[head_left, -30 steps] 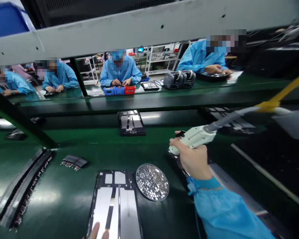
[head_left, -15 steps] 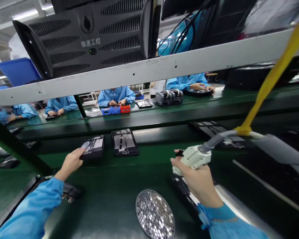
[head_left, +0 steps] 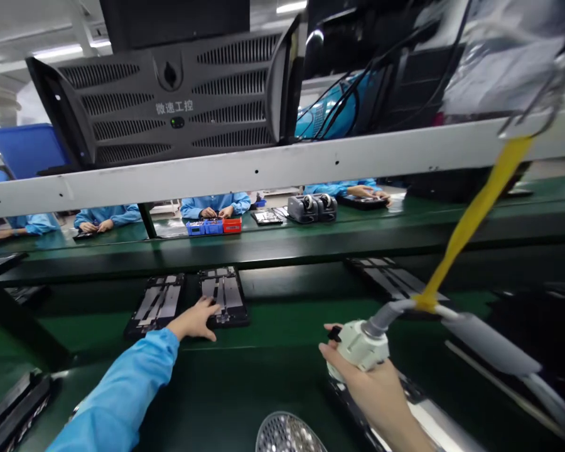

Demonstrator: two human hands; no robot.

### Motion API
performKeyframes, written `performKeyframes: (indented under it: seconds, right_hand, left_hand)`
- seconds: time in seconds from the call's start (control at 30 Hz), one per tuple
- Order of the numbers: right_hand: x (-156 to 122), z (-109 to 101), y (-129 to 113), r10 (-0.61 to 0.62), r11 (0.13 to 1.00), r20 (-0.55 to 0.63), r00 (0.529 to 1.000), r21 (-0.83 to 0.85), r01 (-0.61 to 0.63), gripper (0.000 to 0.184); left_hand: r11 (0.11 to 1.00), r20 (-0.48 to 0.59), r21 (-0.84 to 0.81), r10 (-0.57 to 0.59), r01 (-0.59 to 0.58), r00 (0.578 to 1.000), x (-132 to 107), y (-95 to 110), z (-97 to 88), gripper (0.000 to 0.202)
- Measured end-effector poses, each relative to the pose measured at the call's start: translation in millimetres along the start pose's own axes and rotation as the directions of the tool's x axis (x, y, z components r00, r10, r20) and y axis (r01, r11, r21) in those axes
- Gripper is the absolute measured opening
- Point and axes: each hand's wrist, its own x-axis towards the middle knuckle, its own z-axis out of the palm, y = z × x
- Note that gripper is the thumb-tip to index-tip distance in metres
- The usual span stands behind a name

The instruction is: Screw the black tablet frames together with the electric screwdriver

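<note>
Left fingers (head_left: pixel 209 309) overlie the open tablet (head_left: pixel 226 291), perhaps touching it.

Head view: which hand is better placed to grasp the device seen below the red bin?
Probably the left hand: its fingers are at the device; the right hand, farther away, holds a tool.

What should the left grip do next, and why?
Probably close the left grip gently on the near-left corner of the black-framed device: thumb and fingers look spread apart right at that corner, whereas the right grip is occupied holding the pale tool.
</note>
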Motion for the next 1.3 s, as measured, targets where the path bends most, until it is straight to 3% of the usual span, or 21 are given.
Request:
performKeyframes:
  seconds: [0.17, 0.27, 0.37, 0.43, 0.5, 0.6, 0.67, 0.73, 0.8, 0.9, 0.97, 1.03, 1.07, 1.17, 1.3]
  right_hand:
    - [3, 0, -5, -0.005, 1.0, 0.001, 1.0, 0.022, 0.005, 0.048]
    - [1, 1, -16, -0.05, 0.997, -0.048, 0.998, 0.06, 0.053, 0.048]
    - [-3, 3, -23, -0.062, 0.995, -0.029, 0.998, 0.082, 0.064, 0.047]
    - [-5, 4, -25, -0.063, 0.994, -0.014, 0.998, 0.093, 0.064, 0.045]
    - [-6, 4, -25, -0.059, 0.992, -0.009, 0.998, 0.108, 0.06, 0.044]
    - [-7, 3, -24, -0.05, 0.989, -0.012, 0.999, 0.136, 0.051, 0.043]
    - [-8, 3, -24, -0.049, 0.987, -0.014, 0.999, 0.153, 0.051, 0.042]
    - [-8, 3, -24, -0.049, 0.986, -0.016, 0.999, 0.159, 0.051, 0.042]
    - [-9, 3, -23, -0.052, 0.987, -0.013, 0.999, 0.154, 0.054, 0.042]
    - [-11, 5, -22, -0.06, 0.988, 0.0, 0.998, 0.142, 0.06, 0.041]
    - [-12, 6, -22, -0.069, 0.988, 0.007, 0.998, 0.136, 0.068, 0.041]
    - [-13, 7, -22, -0.085, 0.988, 0.01, 0.996, 0.13, 0.083, 0.039]
    - [-13, 7, -22, -0.095, 0.987, 0.013, 0.995, 0.128, 0.092, 0.038]
    - [-14, 7, -23, -0.115, 0.986, 0.021, 0.993, 0.123, 0.112, 0.038]
    - [-14, 8, -23, -0.11, 0.986, 0.018, 0.994, 0.125, 0.107, 0.038]
  left_hand:
    - [0.996, -0.059, 0.09, 0.003, 0.003, 0.998, 4, 15, -13.4, 0.044]
    - [0.987, -0.133, 0.136, -0.062, 0.08, 0.989, -14, 21, -26.5, 0.042]
    - [0.977, -0.199, 0.149, -0.124, 0.156, 0.972, -48, 28, -38.8, 0.041]
    - [0.968, -0.24, 0.163, -0.146, 0.189, 0.96, -84, 36, -41.5, 0.042]
    - [0.961, -0.261, 0.188, -0.152, 0.204, 0.953, -134, 48, -34.8, 0.055]
    - [0.947, -0.296, 0.269, -0.091, 0.174, 0.951, -224, 73, -2.5, 0.071]
    - [0.893, -0.425, 0.441, 0.123, 0.087, 0.897, -281, 90, 28.1, 0.07]
    - [0.838, -0.366, 0.546, 0.259, -0.019, 0.894, -326, 107, 54.8, 0.066]
    - [0.828, -0.325, 0.549, 0.34, -0.117, 0.883, -349, 121, 68.9, 0.054]
    - [0.906, -0.339, 0.386, 0.313, -0.173, 0.887, -335, 134, 61.6, 0.043]
    - [0.976, -0.294, 0.199, 0.146, -0.089, 0.945, -297, 138, 45.8, 0.051]
    - [0.997, -0.262, 0.039, -0.047, 0.059, 0.964, -246, 141, 31.7, 0.051]
    - [0.995, -0.264, 0.016, -0.089, 0.097, 0.961, -220, 141, 27.6, 0.051]
    - [0.986, -0.264, -0.021, -0.165, 0.165, 0.95, -159, 144, 29.1, 0.044]
    - [0.975, -0.238, -0.023, -0.219, 0.22, 0.946, -132, 148, 43.7, 0.037]
